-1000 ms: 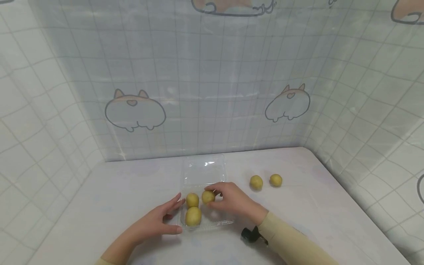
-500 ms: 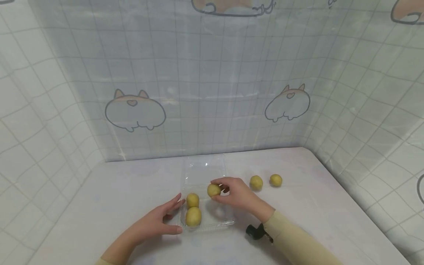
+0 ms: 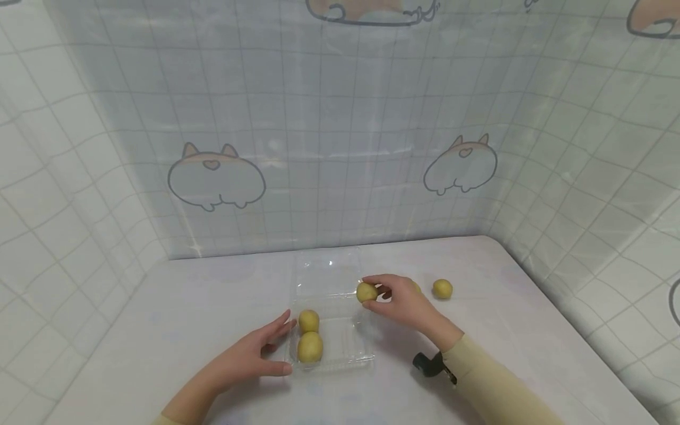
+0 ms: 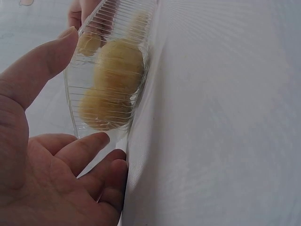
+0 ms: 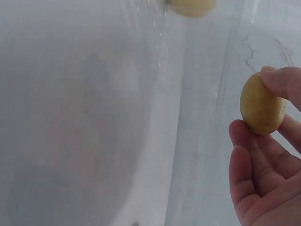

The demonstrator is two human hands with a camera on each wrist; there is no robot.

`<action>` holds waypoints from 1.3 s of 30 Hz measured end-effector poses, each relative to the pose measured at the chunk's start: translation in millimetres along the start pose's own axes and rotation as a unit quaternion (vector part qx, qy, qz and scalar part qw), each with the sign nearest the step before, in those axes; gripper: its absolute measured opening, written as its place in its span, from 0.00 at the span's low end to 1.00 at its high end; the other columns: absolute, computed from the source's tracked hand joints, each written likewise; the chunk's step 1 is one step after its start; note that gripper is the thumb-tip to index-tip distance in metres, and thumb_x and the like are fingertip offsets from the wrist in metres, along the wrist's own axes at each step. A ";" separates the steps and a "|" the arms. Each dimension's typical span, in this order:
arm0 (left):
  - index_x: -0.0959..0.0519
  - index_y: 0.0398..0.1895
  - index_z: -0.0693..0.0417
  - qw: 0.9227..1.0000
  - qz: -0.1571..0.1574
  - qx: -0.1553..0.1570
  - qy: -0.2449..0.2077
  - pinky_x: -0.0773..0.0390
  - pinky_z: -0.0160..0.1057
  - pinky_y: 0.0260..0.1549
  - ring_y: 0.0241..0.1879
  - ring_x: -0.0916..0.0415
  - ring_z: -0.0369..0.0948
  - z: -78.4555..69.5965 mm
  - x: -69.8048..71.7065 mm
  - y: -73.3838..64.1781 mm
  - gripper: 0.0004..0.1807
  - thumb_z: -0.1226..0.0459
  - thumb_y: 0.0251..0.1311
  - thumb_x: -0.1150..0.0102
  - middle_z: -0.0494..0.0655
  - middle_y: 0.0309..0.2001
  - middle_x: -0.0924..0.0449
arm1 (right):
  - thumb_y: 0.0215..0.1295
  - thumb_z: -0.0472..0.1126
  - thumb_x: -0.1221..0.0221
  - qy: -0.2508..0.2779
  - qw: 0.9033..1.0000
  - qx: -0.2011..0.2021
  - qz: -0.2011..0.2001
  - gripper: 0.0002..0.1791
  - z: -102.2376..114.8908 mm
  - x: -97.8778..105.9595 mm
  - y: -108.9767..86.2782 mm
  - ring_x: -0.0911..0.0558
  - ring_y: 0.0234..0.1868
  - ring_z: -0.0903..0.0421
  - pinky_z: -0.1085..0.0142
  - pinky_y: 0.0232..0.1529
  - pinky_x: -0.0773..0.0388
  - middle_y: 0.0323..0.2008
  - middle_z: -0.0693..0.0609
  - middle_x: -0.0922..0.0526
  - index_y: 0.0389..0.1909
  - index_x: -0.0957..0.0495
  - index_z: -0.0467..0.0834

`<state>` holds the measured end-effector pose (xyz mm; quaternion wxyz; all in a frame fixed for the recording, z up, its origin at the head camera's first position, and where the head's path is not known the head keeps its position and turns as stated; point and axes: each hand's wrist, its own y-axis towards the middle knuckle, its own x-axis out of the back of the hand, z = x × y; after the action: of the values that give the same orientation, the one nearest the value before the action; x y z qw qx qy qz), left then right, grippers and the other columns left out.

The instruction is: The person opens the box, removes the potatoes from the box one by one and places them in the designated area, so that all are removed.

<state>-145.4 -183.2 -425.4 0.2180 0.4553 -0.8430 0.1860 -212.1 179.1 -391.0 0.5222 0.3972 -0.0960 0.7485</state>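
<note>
I was pinching one small yellow potato [image 3: 366,292] with my right fingers [image 3: 379,278], the thumb on one side and fingers on the other. It was by the right edge of the clear box [image 3: 340,342], near where the open lid [image 3: 327,277] joined on. It looked as if I had it up off the worktop [image 3: 212,289], but I could not tell how high.

My left fingers [image 3: 275,323] were spread and a bit bent, with the thumb held apart. They were right beside the left wall of the box. I could not tell if they touched it, and they held nothing.

Inside the box, on the left, a front potato [image 3: 310,347] and a back potato [image 3: 309,321] sat touching. Over on the right, one potato [image 3: 416,287] peeked out from behind my right hand, and the last potato [image 3: 443,288] lay on the worktop past it.

I think the step in hand was carrying that one potato by itself. The next move seemed to call for a soft, steady pinch, then a slow letting go only once it sat still, because round things can roll away.
</note>
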 end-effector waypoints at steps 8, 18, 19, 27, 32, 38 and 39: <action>0.54 0.80 0.48 1.000 0.003 0.003 -0.001 0.33 0.34 0.62 0.71 0.41 0.47 -1.0 0.3 -0.2 0.57 0.51 0.55 0.28 0.41 0.73 0.40 | 0.57 0.43 0.28 -0.001 0.999 -0.028 -0.019 0.26 -14.0 12.5 -6.1 0.18 0.44 0.64 0.64 0.45 0.19 0.49 0.60 0.17 0.57 0.19 0.46; 0.54 0.80 0.47 1.000 0.001 0.015 0.000 0.32 0.42 0.63 0.68 0.36 0.49 -1.2 -0.5 -1.1 0.56 0.51 0.55 0.28 0.40 0.73 0.39 | 0.56 0.44 0.27 0.004 0.998 -0.058 -0.040 0.27 -28.1 29.9 -17.1 0.18 0.43 0.62 0.64 0.44 0.19 0.49 0.57 0.16 0.58 0.19 0.47; 0.54 0.80 0.47 1.000 0.001 0.016 -0.001 0.32 0.42 0.63 0.68 0.36 0.49 -1.3 -0.5 -1.2 0.56 0.51 0.55 0.28 0.40 0.73 0.39 | 0.56 0.45 0.28 -0.002 0.997 -0.063 -0.042 0.27 -29.4 31.7 -18.4 0.18 0.42 0.62 0.65 0.43 0.19 0.48 0.57 0.16 0.58 0.19 0.48; 0.53 0.80 0.48 1.000 0.002 0.012 -0.013 0.33 0.40 0.63 0.68 0.37 0.49 -1.9 1.2 -2.3 0.56 0.52 0.55 0.28 0.41 0.74 0.40 | 0.57 0.44 0.28 -0.018 0.996 -0.075 -0.053 0.27 -40.5 42.5 -24.8 0.18 0.42 0.59 0.64 0.42 0.19 0.47 0.54 0.16 0.58 0.20 0.45; 0.53 0.80 0.48 1.000 0.001 0.006 -0.014 0.33 0.35 0.62 0.69 0.38 0.48 -0.6 2.4 -1.9 0.56 0.52 0.54 0.27 0.41 0.74 0.40 | 0.58 0.45 0.28 -0.032 0.993 -0.091 -0.066 0.27 -49.5 47.4 -29.1 0.18 0.41 0.57 0.62 0.42 0.20 0.47 0.53 0.16 0.59 0.21 0.46; 0.53 0.80 0.47 1.000 0.003 0.004 -0.016 0.34 0.35 0.62 0.68 0.37 0.49 1.9 1.7 -0.4 0.56 0.52 0.54 0.27 0.41 0.74 0.40 | 0.58 0.46 0.29 -0.038 0.990 -0.114 -0.077 0.28 -56.7 59.4 -36.9 0.17 0.40 0.55 0.61 0.41 0.19 0.47 0.52 0.16 0.60 0.21 0.47; 0.53 0.80 0.47 1.000 0.004 0.006 -0.019 0.33 0.36 0.62 0.68 0.37 0.49 1.9 1.4 -0.4 0.56 0.52 0.54 0.27 0.41 0.74 0.40 | 0.58 0.46 0.29 -0.039 0.989 -0.115 -0.079 0.28 -57.9 61.3 -38.3 0.17 0.40 0.55 0.61 0.41 0.19 0.47 0.52 0.16 0.60 0.21 0.47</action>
<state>-146.2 -185.4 -426.1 0.1986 0.4563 -0.8479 0.1829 -216.4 271.4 -397.3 0.6177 0.3698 -0.1700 0.6729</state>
